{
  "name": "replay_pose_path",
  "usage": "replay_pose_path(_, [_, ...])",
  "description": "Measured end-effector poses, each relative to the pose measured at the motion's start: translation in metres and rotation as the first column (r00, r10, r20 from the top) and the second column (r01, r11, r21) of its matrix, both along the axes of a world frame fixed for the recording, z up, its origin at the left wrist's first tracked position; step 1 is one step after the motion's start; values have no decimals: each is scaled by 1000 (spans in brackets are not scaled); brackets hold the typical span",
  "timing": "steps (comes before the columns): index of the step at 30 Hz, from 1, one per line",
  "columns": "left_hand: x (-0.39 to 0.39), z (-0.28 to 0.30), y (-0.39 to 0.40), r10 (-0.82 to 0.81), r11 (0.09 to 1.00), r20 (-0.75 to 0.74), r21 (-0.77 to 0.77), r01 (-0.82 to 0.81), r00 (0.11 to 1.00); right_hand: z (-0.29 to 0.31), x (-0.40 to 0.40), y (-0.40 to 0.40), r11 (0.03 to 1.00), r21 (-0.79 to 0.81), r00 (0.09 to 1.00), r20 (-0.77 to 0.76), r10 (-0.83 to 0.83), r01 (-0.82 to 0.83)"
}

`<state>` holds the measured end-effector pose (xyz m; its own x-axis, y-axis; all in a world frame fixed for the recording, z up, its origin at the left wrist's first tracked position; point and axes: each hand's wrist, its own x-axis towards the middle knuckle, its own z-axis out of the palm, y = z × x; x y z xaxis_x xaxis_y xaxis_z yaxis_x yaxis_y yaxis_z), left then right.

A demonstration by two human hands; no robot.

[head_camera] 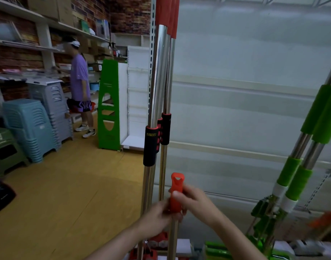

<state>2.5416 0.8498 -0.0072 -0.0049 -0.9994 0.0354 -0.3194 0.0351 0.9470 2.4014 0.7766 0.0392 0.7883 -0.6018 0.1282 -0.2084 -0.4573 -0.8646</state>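
Left hand (157,215) and right hand (192,201) are both gripping the upright red plastic pole handle (176,186), right hand sitting higher.

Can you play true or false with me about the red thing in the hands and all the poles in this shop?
1. The left hand and right hand both hold the red handle atop a metal pole. True.
2. The foam sleeves on the leaning poles at the right are blue. False: the foam sleeves are green.
3. The tall shiny poles in the middle carry black grips. True.
4. The person in purple is sitting down. False: the person in purple stands by the shelves.
5. Stacked plastic stools stand on the left. True.
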Motion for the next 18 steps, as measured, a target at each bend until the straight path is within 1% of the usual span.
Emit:
replay_pose_path(1, [-2,-1,-1,3,1000,9,-13,-3,1000,-1,1,3,991,-130,998,-45,-37,31])
replay_pose_path(2, [-3,-1,-1,13,1000,14,-27,-13,1000,1,4,6,975,-213,994,-66,-84,68])
replay_pose_path(5, [-4,13,-2,23,996,-21,-89,-25,1000,17,11,10,940,-301,986,-2,-169,161])
replay_pose_path(8, [4,44,0,21,985,-73,-170,-33,997,49,22,12,918,-339,978,98,-182,205])
replay_pose_path(11, [16,74,2,33,965,-53,-259,-45,998,77,35,11,936,-311,983,129,-129,163])
replay_pose_path(13, [20,90,4,31,961,-74,-272,-50,997,90,40,9,934,-320,982,143,-120,161])
replay_pose_path(16, [24,107,6,28,955,-122,-289,-62,992,110,46,11,910,-375,980,147,-131,178])
replay_pose_path(18, [26,115,7,32,955,-132,-289,-69,991,120,49,13,915,-361,979,159,-130,180])
